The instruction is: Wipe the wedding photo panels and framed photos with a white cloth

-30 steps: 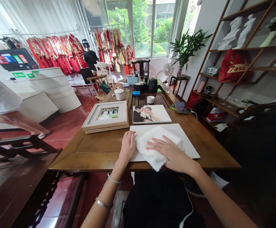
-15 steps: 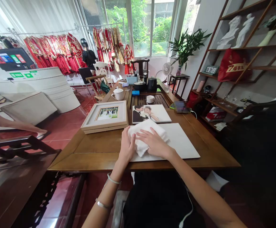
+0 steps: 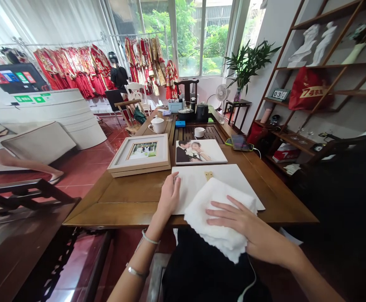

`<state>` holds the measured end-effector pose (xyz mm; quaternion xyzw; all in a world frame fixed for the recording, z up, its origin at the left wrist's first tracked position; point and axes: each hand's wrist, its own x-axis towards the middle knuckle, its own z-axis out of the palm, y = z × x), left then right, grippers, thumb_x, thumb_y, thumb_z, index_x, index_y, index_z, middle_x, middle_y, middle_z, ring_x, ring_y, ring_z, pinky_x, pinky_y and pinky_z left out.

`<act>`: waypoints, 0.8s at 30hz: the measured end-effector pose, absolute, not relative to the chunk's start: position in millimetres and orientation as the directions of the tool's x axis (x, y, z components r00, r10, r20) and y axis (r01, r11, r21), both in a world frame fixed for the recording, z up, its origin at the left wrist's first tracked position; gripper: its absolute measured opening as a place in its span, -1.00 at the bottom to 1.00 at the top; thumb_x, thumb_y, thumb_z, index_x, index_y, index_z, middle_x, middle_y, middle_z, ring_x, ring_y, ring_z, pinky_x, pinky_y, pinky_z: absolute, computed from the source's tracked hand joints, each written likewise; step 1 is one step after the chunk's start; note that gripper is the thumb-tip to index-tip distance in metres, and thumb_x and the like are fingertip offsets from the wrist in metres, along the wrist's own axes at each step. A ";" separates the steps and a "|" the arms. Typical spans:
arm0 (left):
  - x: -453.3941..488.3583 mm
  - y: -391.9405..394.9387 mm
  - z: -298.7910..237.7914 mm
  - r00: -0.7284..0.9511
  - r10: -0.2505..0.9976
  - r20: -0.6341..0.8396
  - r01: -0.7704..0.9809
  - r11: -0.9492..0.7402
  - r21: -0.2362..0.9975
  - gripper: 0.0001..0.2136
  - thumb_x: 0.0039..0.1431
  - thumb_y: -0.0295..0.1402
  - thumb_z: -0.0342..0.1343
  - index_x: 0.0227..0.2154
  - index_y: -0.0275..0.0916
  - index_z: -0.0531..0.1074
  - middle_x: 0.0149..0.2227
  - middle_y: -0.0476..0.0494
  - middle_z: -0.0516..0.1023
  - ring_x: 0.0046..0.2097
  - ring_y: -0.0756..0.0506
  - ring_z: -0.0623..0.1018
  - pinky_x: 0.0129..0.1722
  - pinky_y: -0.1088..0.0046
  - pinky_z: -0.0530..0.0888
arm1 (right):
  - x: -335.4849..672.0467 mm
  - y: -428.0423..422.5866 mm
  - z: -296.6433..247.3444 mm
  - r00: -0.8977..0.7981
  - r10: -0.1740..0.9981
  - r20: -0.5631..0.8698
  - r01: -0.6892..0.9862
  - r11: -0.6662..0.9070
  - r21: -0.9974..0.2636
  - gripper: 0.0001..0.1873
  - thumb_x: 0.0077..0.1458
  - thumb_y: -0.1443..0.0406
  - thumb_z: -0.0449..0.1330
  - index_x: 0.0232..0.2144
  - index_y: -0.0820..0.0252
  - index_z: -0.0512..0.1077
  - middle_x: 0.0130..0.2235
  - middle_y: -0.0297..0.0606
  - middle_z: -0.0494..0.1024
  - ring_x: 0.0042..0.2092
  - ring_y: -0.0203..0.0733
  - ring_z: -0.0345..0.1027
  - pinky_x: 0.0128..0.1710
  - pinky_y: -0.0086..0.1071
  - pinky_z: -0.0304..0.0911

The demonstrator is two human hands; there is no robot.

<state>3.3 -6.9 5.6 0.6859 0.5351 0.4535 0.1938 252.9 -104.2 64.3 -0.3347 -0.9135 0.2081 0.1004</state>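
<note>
A white rectangular board (image 3: 187, 178) lies on the wooden table, with a small gold-coloured fitting (image 3: 208, 175) near its far edge. My left hand (image 3: 169, 193) is at the board's left edge, fingers curled along the side and thumb toward the top face. Under my right hand (image 3: 238, 222) is a folded white cloth (image 3: 202, 205), spread over the board's near right part and hanging past the table's front edge. The right fingers lie spread on the cloth; its thumb is hidden.
Beyond the board lie a couple's photo panel (image 3: 208, 156) and stacked picture frames (image 3: 139, 167). A white lidded cup (image 3: 157, 125), small white cup (image 3: 199, 132) and phone (image 3: 240, 143) with a cable sit farther back. A wooden chair (image 3: 38, 197) stands left.
My right hand has slid the cloth right and toward me, uncovering the board's left part and the gold-coloured fitting. My left hand has come off the cloth and stays by the board's edge.
</note>
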 end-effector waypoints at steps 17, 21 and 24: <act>-1.1 1.2 -11.1 0.124 0.893 0.433 0.647 -0.403 0.647 -0.73 0.21 -0.34 -0.03 -0.05 -0.25 0.37 0.11 -0.33 0.39 0.21 -0.22 0.33 0.21 0.07 0.25 | 315.0 21.2 24.4 -0.348 0.921 0.175 0.884 0.384 -0.266 -0.23 -0.16 0.50 -0.02 0.19 0.17 0.21 0.24 -0.18 0.26 0.31 -0.08 -0.05 0.27 0.07 -0.21; -1.6 2.2 -13.3 0.128 0.913 0.387 0.662 -0.369 0.652 -0.68 0.18 -0.37 -0.02 -0.02 -0.30 0.38 0.17 -0.38 0.33 0.24 -0.23 0.29 0.25 0.06 0.19 | 309.1 20.3 24.7 -0.346 0.922 0.173 0.894 0.381 -0.238 -0.23 -0.16 0.51 -0.03 0.18 0.18 0.22 0.25 -0.17 0.26 0.31 -0.07 -0.06 0.27 0.09 -0.24; -1.0 2.1 -13.0 0.122 0.919 0.376 0.668 -0.356 0.653 -0.68 0.18 -0.37 -0.03 -0.02 -0.32 0.39 0.17 -0.40 0.33 0.24 -0.24 0.29 0.25 0.06 0.19 | 308.4 -1.9 23.2 -0.376 0.907 0.191 0.885 0.412 -0.214 -0.18 -0.23 0.53 -0.03 0.18 0.16 0.21 0.25 -0.19 0.25 0.31 -0.07 -0.07 0.26 0.12 -0.23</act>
